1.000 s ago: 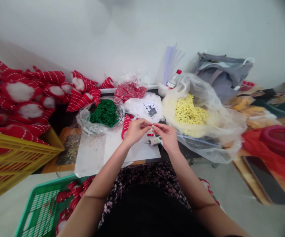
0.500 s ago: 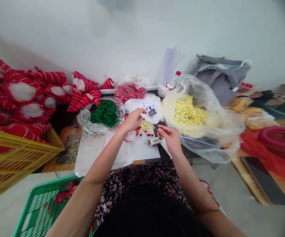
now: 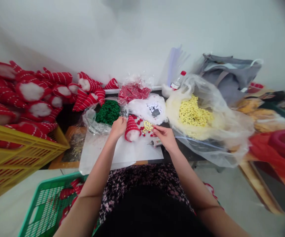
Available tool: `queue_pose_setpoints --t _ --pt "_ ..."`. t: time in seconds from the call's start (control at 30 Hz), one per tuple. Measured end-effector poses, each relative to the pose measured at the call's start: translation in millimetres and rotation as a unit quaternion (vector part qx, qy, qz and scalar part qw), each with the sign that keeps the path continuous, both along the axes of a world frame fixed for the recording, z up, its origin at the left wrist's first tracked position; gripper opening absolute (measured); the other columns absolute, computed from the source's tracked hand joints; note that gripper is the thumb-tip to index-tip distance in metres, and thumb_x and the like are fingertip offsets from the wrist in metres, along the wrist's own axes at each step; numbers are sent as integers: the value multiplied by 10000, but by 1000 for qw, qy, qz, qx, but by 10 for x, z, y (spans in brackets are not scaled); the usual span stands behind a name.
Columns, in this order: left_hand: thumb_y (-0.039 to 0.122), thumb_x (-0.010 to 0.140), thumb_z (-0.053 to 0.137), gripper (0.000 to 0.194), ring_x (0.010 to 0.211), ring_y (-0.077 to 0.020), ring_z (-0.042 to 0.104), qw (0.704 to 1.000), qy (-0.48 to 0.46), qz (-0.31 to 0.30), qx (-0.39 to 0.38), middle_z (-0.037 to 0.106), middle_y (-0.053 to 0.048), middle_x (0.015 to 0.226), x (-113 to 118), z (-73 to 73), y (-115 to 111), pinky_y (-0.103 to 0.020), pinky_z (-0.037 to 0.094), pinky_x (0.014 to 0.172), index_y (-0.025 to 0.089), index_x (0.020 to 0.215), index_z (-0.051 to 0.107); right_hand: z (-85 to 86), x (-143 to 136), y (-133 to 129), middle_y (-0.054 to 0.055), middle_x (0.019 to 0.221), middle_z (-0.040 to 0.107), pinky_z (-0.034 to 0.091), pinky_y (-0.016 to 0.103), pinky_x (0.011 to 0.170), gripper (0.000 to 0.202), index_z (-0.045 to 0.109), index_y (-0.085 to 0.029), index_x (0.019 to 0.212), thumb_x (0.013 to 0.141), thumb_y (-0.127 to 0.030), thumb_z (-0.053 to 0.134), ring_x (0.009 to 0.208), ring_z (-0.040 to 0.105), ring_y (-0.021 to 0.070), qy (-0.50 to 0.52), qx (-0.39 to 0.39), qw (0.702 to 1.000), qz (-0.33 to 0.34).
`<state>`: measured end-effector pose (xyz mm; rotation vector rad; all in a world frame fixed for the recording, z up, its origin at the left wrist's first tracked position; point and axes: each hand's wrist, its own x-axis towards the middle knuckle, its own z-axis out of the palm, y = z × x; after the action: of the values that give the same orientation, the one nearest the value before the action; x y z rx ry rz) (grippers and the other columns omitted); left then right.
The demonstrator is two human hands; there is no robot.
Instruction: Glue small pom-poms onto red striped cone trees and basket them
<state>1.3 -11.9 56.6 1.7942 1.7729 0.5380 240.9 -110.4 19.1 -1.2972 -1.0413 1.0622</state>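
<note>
My left hand [image 3: 119, 126] is closed, its fingertips hidden, between a heap of green pompoms [image 3: 107, 112] and a stuffed red cone [image 3: 131, 127] with white stitching. The cone lies on white paper [image 3: 122, 153], white stuffing showing at its near end. My right hand [image 3: 166, 136] pinches at the edge of a few loose yellow pompoms [image 3: 147, 125]; anything between its fingertips is too small to make out. Loose red pompoms [image 3: 139, 121] lie around the yellow ones. Just below that hand is a white pen-like tool [image 3: 156, 143] with a metal tip, partly covered.
A yellow crate [image 3: 26, 148] and piled stuffed red cones [image 3: 31, 90] stand left. Behind are red pieces in plastic [image 3: 134, 92] and white pieces on a bag [image 3: 142, 107]. Right are a bag of yellow pompoms [image 3: 195, 113] and a bottle [image 3: 178, 80]. A green basket [image 3: 42, 200] sits below.
My left hand has moved left and toward me, off the loose pompoms, uncovering the red cone. My right hand has shifted left to the yellow pompoms. The view has turned slightly left.
</note>
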Motion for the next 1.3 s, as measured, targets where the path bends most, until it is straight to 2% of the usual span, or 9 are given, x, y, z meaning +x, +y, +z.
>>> queue_pose_setpoints --t 0.1,0.23,0.37,0.47,0.7,0.9,1.1,1.3 --pt "445 1035 427 346 1066 -294 691 996 -78 10 -49 756 -163 1033 27 -64 152 -352 493 908 174 971 632 -45 -114 118 62 845 821 669 438 738 448 856 -207 1026 707 -521 856 682 751 239 -8 5 999 31" --pt "563 1018 468 421 901 -263 714 981 -154 24 -115 750 -122 890 135 -88 394 -325 513 801 168 1010 611 -91 -226 324 54 828 817 668 444 759 397 846 -187 1040 761 -467 812 685 753 240 -23 -7 999 42" --pt "599 1014 454 440 808 -262 719 946 -251 56 -199 731 -94 832 199 -65 502 -326 516 733 182 1099 568 -88 -256 507 67 830 814 667 444 779 318 829 -140 1029 798 -350 770 705 767 248 -35 -32 997 55" --pt "648 955 541 470 789 -270 716 920 -300 68 -241 732 -97 825 181 -73 499 -321 498 723 198 1086 572 -85 -254 558 71 831 813 668 438 777 284 825 -133 1012 798 -305 755 702 766 243 -38 -33 997 65" --pt "504 974 591 334 750 -254 693 910 -337 55 -234 723 -66 762 214 -175 474 -320 474 745 192 1091 602 -157 -262 521 66 874 823 665 413 780 299 834 -159 1035 797 -312 735 728 756 220 -46 -24 996 77" --pt "451 890 711 281 657 -241 673 875 -404 65 -257 705 -71 687 299 -268 580 -321 486 700 182 952 660 -186 -148 544 64 753 792 631 385 677 357 830 -130 1064 808 -359 733 648 722 222 -71 -13 997 37" --pt "308 812 766 171 621 -177 650 844 -473 31 -253 703 -62 671 289 -342 560 -287 495 685 154 786 696 -129 -24 434 88 810 794 578 340 611 376 828 -111 1117 830 -305 681 627 691 212 -99 8 995 24" --pt "340 745 875 252 691 -172 655 814 -525 -60 -241 747 -89 759 306 -430 462 -289 483 734 120 784 758 -101 -4 292 85 895 784 561 339 659 373 825 -162 1160 909 -342 616 686 678 206 -192 76 977 54"
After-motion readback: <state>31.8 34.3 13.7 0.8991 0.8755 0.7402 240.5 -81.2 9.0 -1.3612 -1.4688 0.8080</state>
